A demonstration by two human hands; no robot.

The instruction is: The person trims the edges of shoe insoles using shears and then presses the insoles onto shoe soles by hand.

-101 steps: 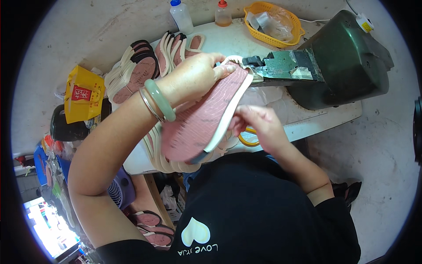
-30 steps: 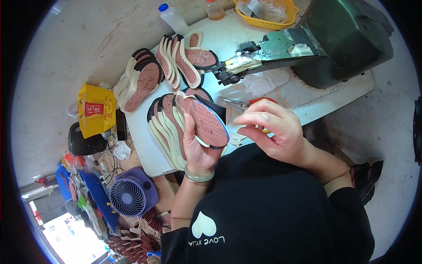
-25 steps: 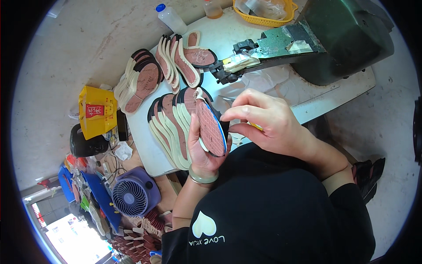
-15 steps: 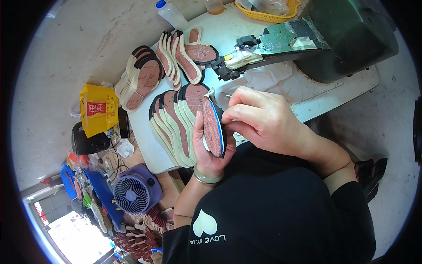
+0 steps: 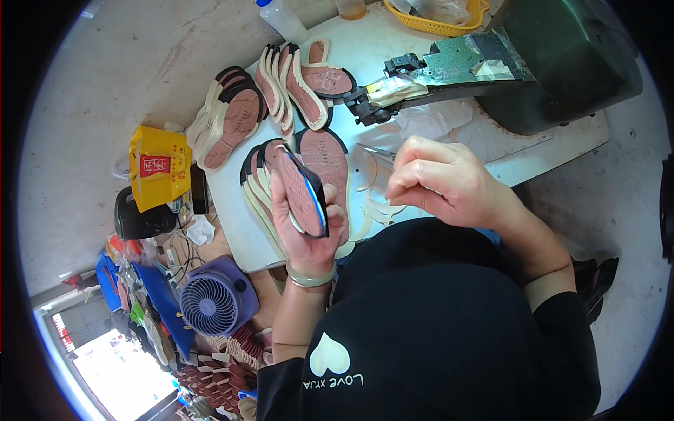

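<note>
Pink insole [image 5: 300, 193], edged in black and blue, sits tilted on its long edge in the left hand [image 5: 307, 228], centre of the frame. Fingers are wrapped round it from below, thumb along the near side; a pale bangle [image 5: 309, 278] rings the wrist.

Right hand [image 5: 449, 184], centre right, is apart from the left. Its fingers are curled in with the tips pinched together; what they pinch, if anything, cannot be told.

Under the left hand, a stack of insoles [image 5: 261, 189] lies fanned on the white table [image 5: 232, 210], with one flat pink insole [image 5: 328, 160] just beside the held one. Thin pale trimmings [image 5: 375, 203] lie on the table between the hands.

Upper centre: a second fan of insoles [image 5: 295, 81]. Upper left of that, a third pile [image 5: 228, 123] at the table's far corner.

Upper right: a dark green machine [image 5: 562, 56], its arm [image 5: 435, 67] reaching left over the table. A yellow basket [image 5: 435, 10] and a plastic bottle [image 5: 281, 14] sit at the top edge.

Left of the table, on the floor: a yellow bag [image 5: 158, 172], a black kettle [image 5: 140, 221]. Lower left: a purple fan [image 5: 214, 302].
</note>
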